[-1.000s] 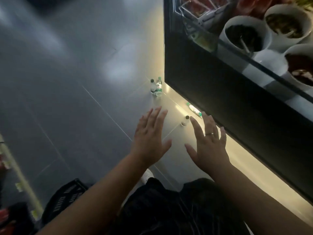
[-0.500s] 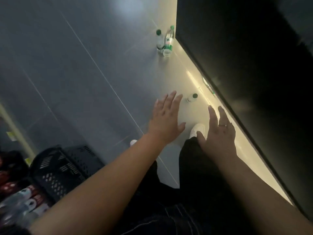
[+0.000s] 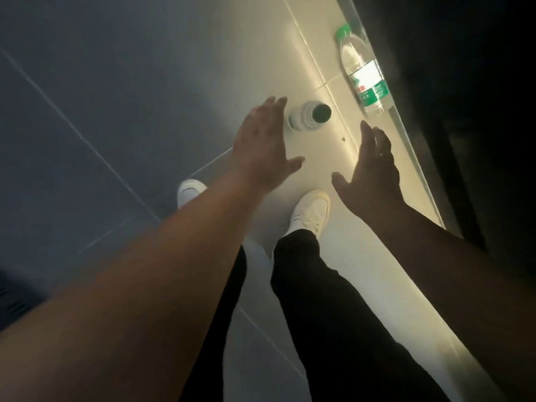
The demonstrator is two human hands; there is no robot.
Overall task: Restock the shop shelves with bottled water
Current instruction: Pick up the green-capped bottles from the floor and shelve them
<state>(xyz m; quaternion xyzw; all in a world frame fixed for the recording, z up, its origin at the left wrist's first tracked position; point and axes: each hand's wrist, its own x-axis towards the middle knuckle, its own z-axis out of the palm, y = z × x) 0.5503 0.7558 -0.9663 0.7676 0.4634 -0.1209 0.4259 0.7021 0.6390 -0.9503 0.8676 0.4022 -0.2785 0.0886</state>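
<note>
Two empty, spread hands are held above the floor (image 3: 101, 111): an upright bottle (image 3: 307, 116) stands just ahead of the nearer left hand (image 3: 261, 146); a second bottle (image 3: 366, 71), lying lengthwise along the cabinet base (image 3: 412, 140), is seen ahead of the right hand (image 3: 374, 172).

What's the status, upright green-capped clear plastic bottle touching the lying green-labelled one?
Apart. Head view shows floor between the upright green-capped bottle and the lying green-labelled bottle.

Person has bent lower toward the floor (image 3: 116, 82). Left hand (image 3: 262, 146) now just beside the upright bottle (image 3: 309, 116), at its 9 o'clock. Right hand (image 3: 374, 172) has closed in on the lying bottle (image 3: 364, 69), at its 6 o'clock. Far bottle pair gone from view.
</note>
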